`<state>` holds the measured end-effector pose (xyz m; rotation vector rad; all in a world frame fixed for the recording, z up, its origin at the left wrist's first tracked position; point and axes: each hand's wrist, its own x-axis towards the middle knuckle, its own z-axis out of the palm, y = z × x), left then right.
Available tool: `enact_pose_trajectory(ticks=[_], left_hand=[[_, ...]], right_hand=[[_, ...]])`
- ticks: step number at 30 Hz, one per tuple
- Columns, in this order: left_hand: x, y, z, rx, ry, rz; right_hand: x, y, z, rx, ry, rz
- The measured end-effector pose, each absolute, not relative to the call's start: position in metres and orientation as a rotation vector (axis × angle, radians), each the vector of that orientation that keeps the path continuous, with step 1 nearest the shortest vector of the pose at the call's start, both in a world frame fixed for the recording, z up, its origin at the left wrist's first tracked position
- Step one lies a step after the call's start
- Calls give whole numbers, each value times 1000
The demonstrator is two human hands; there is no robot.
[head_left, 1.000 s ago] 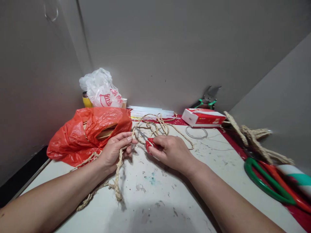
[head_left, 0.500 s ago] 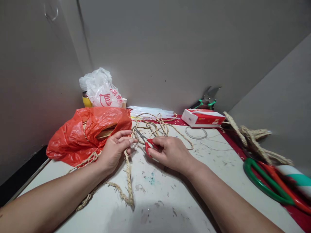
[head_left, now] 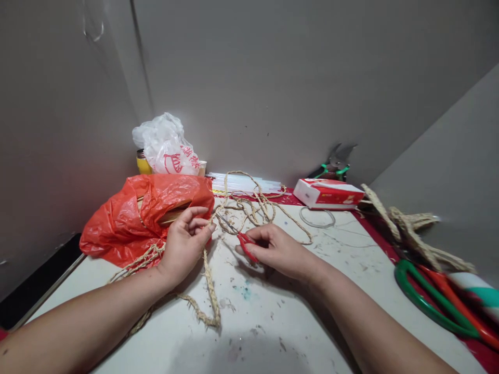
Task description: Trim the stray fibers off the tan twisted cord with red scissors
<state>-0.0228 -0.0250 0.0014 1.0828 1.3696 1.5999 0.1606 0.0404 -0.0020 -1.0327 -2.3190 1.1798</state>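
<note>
A braided straw rope [head_left: 211, 291] runs through my left hand [head_left: 187, 241], pinched between thumb and fingers. One stretch hangs down from the hand onto the table and doubles back to the left under my forearm. Further loops of it lie beyond my hands. In my right hand [head_left: 278, 252] is a small pair of scissors [head_left: 246, 245] with red handles. Their narrow metal blades point up and left, close to the rope by my left fingertips. Whether the blades touch the rope I cannot tell.
An orange plastic bag [head_left: 113, 221] with wooden strips stands at left, a white plastic bag [head_left: 167, 145] behind it. Clear sticks [head_left: 245, 183], a red-and-white box [head_left: 329, 194], pruning shears [head_left: 336, 162] and a wire coil [head_left: 317, 217] lie toward the wall. Green-and-orange handles [head_left: 432, 298] sit at right.
The scissors' handles have come together and the blades look narrower. A rope loop beyond my left hand has risen higher. The whole view has shifted slightly.
</note>
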Motion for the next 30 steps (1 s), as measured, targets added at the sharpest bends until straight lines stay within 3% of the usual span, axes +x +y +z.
enact_pose_trajectory(ticks=[7, 17, 20, 24, 30], left_hand=[[-23, -26, -2, 1137, 1361, 1566], [-25, -24, -4, 964, 1208, 1414], [-25, -23, -4, 987, 1293, 1472], [-26, -22, -6, 988, 1390, 1465], [-26, -22, -7, 1085, 1448, 1406]], right_hand=[[157, 37, 0, -1023, -2214, 1537], [163, 45, 3, -969, -2174, 1509], [167, 47, 5, -1031, -2307, 1218], [168, 43, 8, -1165, -2477, 444], [160, 32, 14, -1131, -2623, 18]])
